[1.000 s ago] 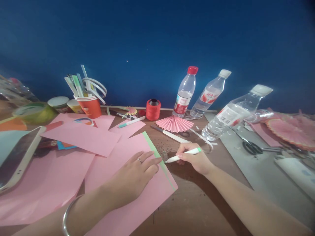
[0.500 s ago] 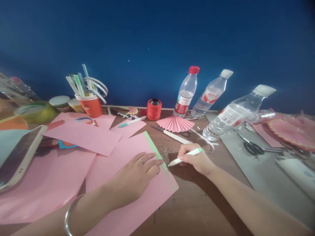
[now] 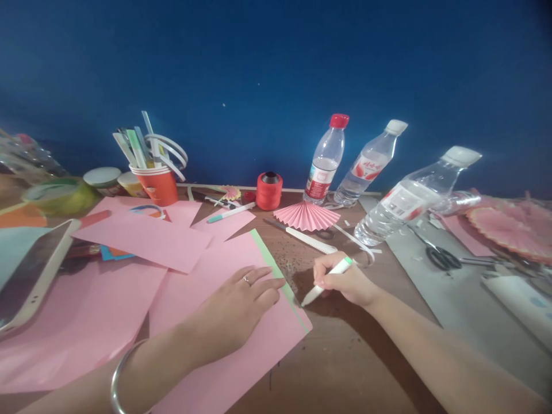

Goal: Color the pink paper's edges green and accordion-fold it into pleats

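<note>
My left hand lies flat on a pink sheet of paper, its fingers spread near the right edge. A green band runs down that edge and thins to a line toward the near corner. Between the thumb and fingers of my right hand is a white marker with a green end. Its tip points down and left, at the sheet's edge close to the near right corner. Whether the tip touches the paper I cannot tell exactly.
A pink folded paper fan, a white-handled knife and a red thread spool lie beyond. Plastic bottles stand behind. Left are a red cup of markers and a phone; right, black-handled scissors.
My right hand's marker tip has slid toward me along the sheet's edge, nearer the corner. My left hand stays in place on the paper.
</note>
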`<move>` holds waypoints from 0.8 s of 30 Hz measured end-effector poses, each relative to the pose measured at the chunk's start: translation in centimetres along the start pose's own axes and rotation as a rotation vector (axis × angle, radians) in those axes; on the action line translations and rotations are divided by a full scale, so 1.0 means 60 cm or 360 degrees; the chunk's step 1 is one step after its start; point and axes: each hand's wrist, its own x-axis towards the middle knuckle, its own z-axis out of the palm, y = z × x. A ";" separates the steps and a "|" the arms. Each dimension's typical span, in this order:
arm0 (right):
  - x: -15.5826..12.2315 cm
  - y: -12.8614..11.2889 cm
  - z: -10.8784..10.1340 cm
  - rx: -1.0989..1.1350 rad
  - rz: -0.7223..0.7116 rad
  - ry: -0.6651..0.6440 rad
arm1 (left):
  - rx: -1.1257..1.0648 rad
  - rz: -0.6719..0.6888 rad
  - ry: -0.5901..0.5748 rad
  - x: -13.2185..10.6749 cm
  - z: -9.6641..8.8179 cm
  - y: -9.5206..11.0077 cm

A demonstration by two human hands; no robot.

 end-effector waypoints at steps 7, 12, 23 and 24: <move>-0.002 0.004 -0.001 0.0132 -0.0004 0.0078 | 0.0026 -0.0063 0.0035 -0.001 0.009 -0.011; -0.001 0.001 0.002 0.0032 0.0003 0.0122 | 0.0014 -0.0075 0.0049 0.001 0.013 -0.019; -0.001 -0.001 0.003 -0.0106 0.0036 0.0069 | -0.0004 -0.0082 0.0084 -0.001 0.016 -0.017; 0.000 -0.001 0.003 -0.0130 0.0024 0.0093 | -0.0006 -0.0082 0.0086 -0.001 0.015 -0.017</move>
